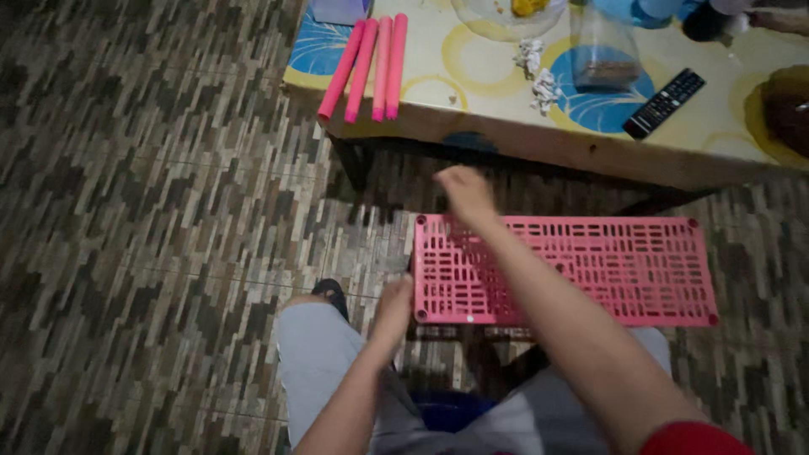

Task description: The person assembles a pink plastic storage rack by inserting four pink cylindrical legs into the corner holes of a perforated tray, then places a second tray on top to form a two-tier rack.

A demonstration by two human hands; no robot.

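Four pink plastic tubes [371, 67] lie unfitted on our counter [506, 135] at twelve o'clock, while our left hand [394, 305] grips the pink slotted plastic shelf panel [607, 270] and our right hand [466, 194] is closed at its far edge.

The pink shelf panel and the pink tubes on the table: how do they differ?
The pink shelf panel is flat, rectangular and full of slots; the pink tubes are round, slim and plain. The panel sits low above the patterned floor, with the left hand at its corner and the right hand over its far edge; the tubes lie untouched on the table, overhanging its edge. Both are pink.
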